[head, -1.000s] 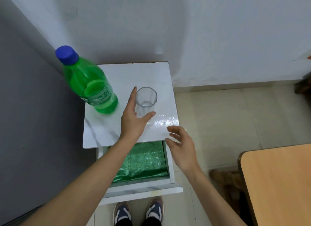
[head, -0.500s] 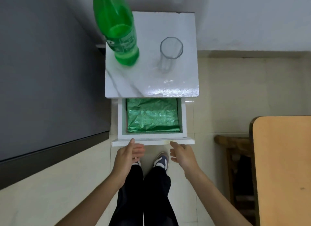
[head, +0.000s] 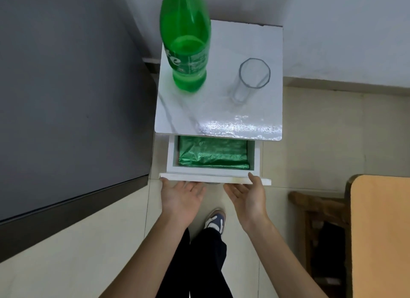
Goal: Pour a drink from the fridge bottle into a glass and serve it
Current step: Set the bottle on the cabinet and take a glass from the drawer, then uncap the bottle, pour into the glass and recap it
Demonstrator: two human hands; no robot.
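A green plastic bottle (head: pixel 186 44) with a blue cap stands upright on the left of a white marble-patterned cabinet top (head: pixel 219 120). An empty clear glass (head: pixel 250 80) stands upright to its right, apart from it. Below the top, a white drawer (head: pixel 213 176) is pulled out, with a shiny green bag (head: pixel 213 152) inside. My left hand (head: pixel 182 197) and my right hand (head: pixel 248 195) are palm-up, fingers spread, touching the underside of the drawer's front panel. Neither hand holds anything.
A dark grey appliance side (head: pixel 66 97) fills the left. A wooden table corner (head: pixel 381 231) is at the right, with a dark wooden stool (head: pixel 319 209) beneath it. White walls stand behind the cabinet. My legs and one shoe (head: pixel 215 220) are on the tiled floor.
My left hand left the glass and both hands dropped to the drawer front. The view tilted down and moved closer. Palms have turned upward against the drawer panel.
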